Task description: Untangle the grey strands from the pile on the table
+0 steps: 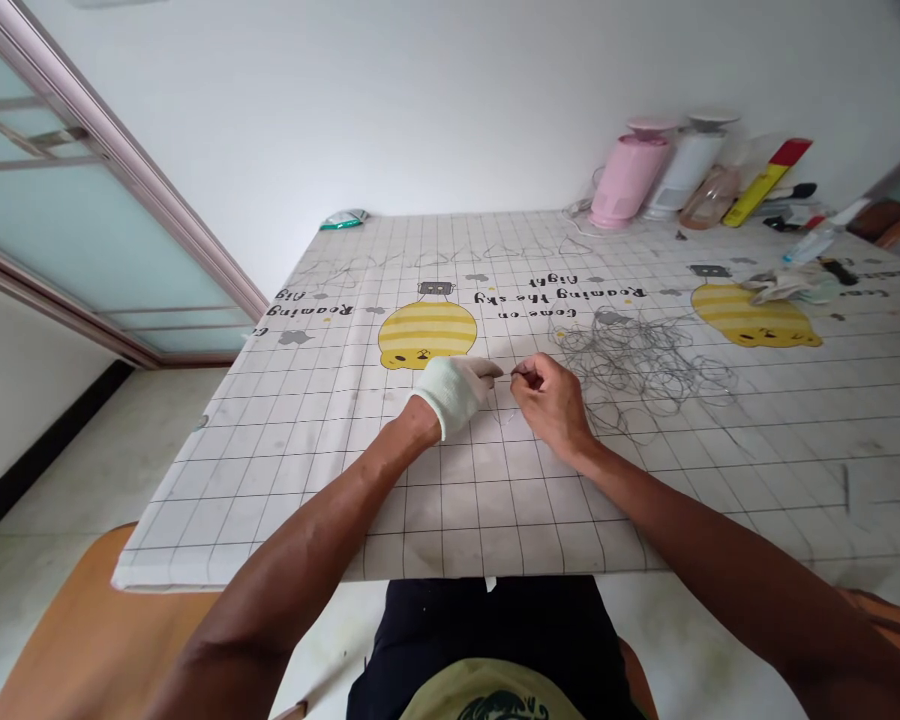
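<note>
My left hand [457, 393] wears a pale knitted work glove, and its thumb and fingers are pinched together over the middle of the table. Just to its right, my bare right hand [551, 400] is closed in a pinch too. The two sets of fingertips almost meet; whatever they hold is too thin to make out. Beside my right hand lies a loose tangle of thin dark strands [645, 365], like wire or thread. Towards the back of the table runs a row of separate thin bent strands [450, 255].
A checked cloth [270, 520] with printed yellow balloons covers the table. At the back right stand a pink cylinder [630, 180], a white cylinder [686, 170], a bottle [709, 198] and a yellow-red box [766, 185]. A crumpled glove [795, 283] lies right; a green-white packet [345, 219] lies back left.
</note>
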A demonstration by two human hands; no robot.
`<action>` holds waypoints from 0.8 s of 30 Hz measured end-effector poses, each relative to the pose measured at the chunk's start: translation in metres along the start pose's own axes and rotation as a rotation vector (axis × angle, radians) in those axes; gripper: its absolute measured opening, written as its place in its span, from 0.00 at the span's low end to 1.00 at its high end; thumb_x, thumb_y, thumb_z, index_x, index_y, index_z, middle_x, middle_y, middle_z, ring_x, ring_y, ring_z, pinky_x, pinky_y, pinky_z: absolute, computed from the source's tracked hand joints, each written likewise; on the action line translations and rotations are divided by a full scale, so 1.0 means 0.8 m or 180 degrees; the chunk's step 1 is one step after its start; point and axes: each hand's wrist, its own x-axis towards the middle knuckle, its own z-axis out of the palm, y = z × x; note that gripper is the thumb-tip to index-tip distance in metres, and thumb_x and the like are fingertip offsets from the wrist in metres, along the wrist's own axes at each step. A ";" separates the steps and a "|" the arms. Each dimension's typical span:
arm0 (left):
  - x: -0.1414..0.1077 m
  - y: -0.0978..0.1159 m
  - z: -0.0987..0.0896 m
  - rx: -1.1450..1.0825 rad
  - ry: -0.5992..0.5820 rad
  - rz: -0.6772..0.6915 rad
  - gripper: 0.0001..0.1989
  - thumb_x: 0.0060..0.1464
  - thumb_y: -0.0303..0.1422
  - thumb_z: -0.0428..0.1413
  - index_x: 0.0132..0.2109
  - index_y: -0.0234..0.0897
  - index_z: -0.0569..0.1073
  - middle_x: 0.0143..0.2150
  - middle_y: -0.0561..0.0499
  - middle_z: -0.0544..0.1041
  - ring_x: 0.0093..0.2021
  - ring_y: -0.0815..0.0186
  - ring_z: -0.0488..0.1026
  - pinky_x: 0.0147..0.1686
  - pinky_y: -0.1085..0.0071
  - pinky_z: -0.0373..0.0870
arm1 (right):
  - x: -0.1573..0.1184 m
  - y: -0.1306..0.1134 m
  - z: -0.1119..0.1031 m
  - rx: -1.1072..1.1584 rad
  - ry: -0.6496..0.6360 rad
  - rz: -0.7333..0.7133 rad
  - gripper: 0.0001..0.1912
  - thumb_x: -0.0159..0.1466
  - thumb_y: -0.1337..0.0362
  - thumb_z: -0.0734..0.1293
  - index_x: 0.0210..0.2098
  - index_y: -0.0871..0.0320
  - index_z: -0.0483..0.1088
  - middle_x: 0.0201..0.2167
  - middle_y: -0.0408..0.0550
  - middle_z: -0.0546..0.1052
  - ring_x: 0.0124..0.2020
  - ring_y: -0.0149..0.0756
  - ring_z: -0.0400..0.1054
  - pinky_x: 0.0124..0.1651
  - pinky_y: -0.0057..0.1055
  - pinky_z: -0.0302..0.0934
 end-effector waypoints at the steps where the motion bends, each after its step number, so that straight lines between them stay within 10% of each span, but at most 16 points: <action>1: 0.001 0.002 0.000 -0.0210 0.0064 -0.0106 0.16 0.66 0.32 0.53 0.51 0.49 0.84 0.50 0.56 0.86 0.52 0.63 0.81 0.53 0.71 0.76 | 0.002 0.001 -0.001 0.0048 0.0014 0.0057 0.02 0.61 0.65 0.66 0.33 0.54 0.72 0.30 0.46 0.79 0.26 0.35 0.69 0.29 0.32 0.63; 9: -0.017 0.012 -0.003 -0.0257 0.1273 -0.0082 0.20 0.66 0.40 0.58 0.63 0.44 0.75 0.58 0.46 0.80 0.53 0.58 0.79 0.54 0.63 0.76 | 0.014 -0.004 -0.021 0.0723 0.0052 0.0600 0.05 0.62 0.62 0.67 0.37 0.55 0.71 0.21 0.41 0.74 0.15 0.32 0.65 0.15 0.28 0.58; 17: -0.027 0.066 0.014 0.1079 -0.0268 -0.0184 0.30 0.64 0.50 0.60 0.68 0.48 0.70 0.44 0.44 0.82 0.42 0.53 0.80 0.40 0.63 0.73 | 0.022 0.011 -0.023 0.1162 0.0122 0.0653 0.07 0.63 0.59 0.68 0.38 0.54 0.70 0.27 0.44 0.76 0.19 0.34 0.71 0.14 0.28 0.61; 24: -0.014 0.050 0.013 0.1132 -0.0502 -0.0273 0.21 0.71 0.46 0.48 0.44 0.46 0.84 0.39 0.47 0.80 0.40 0.59 0.79 0.33 0.68 0.66 | 0.016 0.009 -0.021 0.1273 -0.0208 0.0791 0.07 0.62 0.60 0.69 0.37 0.55 0.71 0.29 0.47 0.78 0.21 0.34 0.72 0.15 0.27 0.61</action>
